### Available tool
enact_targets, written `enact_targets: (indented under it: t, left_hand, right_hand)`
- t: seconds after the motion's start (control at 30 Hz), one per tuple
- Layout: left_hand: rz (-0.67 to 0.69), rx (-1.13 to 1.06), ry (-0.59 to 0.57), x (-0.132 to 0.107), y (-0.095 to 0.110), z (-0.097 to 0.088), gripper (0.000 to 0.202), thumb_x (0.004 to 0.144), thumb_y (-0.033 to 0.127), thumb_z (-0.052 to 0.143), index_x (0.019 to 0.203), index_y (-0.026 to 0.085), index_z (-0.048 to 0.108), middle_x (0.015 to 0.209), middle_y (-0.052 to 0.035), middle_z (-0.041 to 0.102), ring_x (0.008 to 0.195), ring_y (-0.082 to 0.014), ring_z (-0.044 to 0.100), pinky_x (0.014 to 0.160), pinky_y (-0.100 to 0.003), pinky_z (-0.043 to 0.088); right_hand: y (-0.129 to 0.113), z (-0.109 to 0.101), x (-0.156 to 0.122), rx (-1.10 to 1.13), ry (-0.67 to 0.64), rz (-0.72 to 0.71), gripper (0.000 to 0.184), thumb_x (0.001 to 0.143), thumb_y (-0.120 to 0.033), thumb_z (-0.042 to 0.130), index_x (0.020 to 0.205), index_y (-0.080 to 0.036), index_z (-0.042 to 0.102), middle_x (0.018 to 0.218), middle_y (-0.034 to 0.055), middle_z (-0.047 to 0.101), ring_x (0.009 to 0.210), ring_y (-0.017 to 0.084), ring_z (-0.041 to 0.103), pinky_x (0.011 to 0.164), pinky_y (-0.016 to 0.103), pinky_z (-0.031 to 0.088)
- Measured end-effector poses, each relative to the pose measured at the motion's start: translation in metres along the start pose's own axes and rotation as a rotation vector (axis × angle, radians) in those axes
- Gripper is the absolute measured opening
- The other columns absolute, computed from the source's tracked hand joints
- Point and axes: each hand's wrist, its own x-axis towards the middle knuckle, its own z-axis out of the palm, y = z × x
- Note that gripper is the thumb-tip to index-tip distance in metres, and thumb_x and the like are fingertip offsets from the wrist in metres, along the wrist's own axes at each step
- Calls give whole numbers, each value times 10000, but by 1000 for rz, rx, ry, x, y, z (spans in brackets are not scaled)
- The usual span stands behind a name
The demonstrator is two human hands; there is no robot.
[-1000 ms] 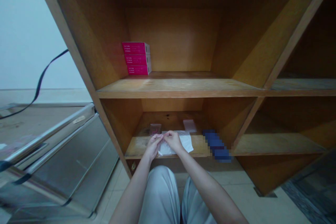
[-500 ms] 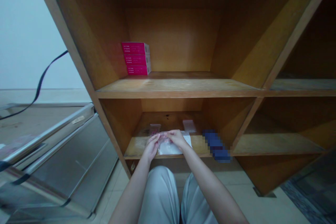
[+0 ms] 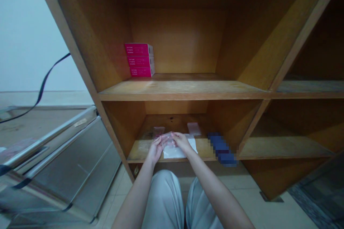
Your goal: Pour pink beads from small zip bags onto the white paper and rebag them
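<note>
Between my hands is a small clear plastic bag point(image 3: 168, 139) with a pinkish tint, held above the lower shelf. My left hand point(image 3: 155, 150) pinches its left side, and my right hand point(image 3: 181, 141) pinches its upper right edge. Under the bag lies a white sheet point(image 3: 174, 152) on the shelf. Just behind my left hand rests another small clear bag point(image 3: 158, 131) with something reddish in it. A second flat clear bag point(image 3: 194, 128) lies behind my right hand. What the held bag contains is too small to make out.
Three pink boxes point(image 3: 139, 60) are stacked on the upper shelf point(image 3: 185, 87), at its left. A blurred-out blue item point(image 3: 221, 149) lies right of the sheet, past the front edge. Left of the wooden cabinet stands a metal-framed glass case point(image 3: 77, 161) with a dark strap point(image 3: 43, 87) above.
The held bag has been raised slightly and spread wider between my hands, showing more of its surface. Both hands have otherwise stayed almost in place.
</note>
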Motion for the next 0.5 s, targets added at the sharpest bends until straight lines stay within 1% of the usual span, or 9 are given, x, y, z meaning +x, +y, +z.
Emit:
enact_targets:
  t: [0.07, 0.13, 0.2, 0.27, 0.33, 0.37, 0.43, 0.5]
  left_hand:
    - [16, -13, 45, 1, 0, -3, 188, 738, 188, 557, 880, 92, 632, 965, -133, 644, 903, -206, 594, 866, -354, 425]
    - [20, -15, 64, 2, 0, -4, 181, 744, 187, 547, 878, 99, 633, 958, -125, 646, 892, -197, 596, 862, -338, 429]
    - [14, -14, 46, 2, 0, -3, 184, 751, 186, 536, 883, 98, 629, 967, -125, 642, 901, -197, 592, 868, -334, 426]
    - [11, -16, 21, 1, 1, -2, 191, 757, 185, 526, 897, 96, 619, 966, -126, 640, 901, -195, 591, 868, -334, 425]
    - [12, -30, 9, 1, 1, 0, 205, 762, 190, 517, 925, 103, 605, 958, -122, 640, 891, -190, 593, 855, -335, 432]
    - [12, -39, 14, 1, 2, 0, 210, 764, 194, 514, 936, 109, 598, 947, -117, 641, 878, -184, 596, 843, -331, 438]
    - [5, -55, 24, 1, 3, 0, 225, 769, 210, 509, 959, 117, 585, 940, -112, 638, 853, -171, 600, 812, -317, 452]
    - [-9, -59, 31, 1, 3, -2, 235, 771, 217, 504, 969, 115, 578, 943, -115, 632, 836, -162, 601, 778, -297, 463]
  right_hand:
    - [1, -2, -1, -11, 72, -88, 413, 640, -462, 587, 920, -161, 631, 758, 55, 652, 528, 123, 538, 441, 220, 396]
    - [2, -5, -4, -31, 100, -162, 381, 661, -442, 576, 930, -179, 633, 808, 59, 656, 587, 150, 568, 486, 245, 432]
    - [4, -7, -8, -79, 55, -213, 316, 686, -420, 561, 872, -183, 653, 805, 58, 663, 648, 170, 589, 570, 275, 460]
    - [6, -8, -13, -141, -37, -246, 269, 693, -389, 564, 834, -182, 663, 827, 61, 669, 734, 186, 601, 677, 304, 463]
    - [6, -9, -16, -185, -109, -263, 255, 690, -366, 572, 846, -184, 660, 884, 65, 665, 811, 194, 598, 751, 325, 449]
    - [5, -11, -16, -199, -116, -267, 262, 690, -360, 573, 867, -185, 653, 901, 67, 662, 830, 196, 596, 763, 330, 446]
    - [1, -18, -9, -217, -61, -286, 271, 690, -348, 572, 892, -181, 638, 914, 72, 656, 841, 195, 593, 768, 334, 443]
    - [-4, -33, 4, -215, 65, -328, 255, 684, -327, 573, 875, -165, 625, 924, 83, 646, 849, 191, 589, 781, 329, 435]
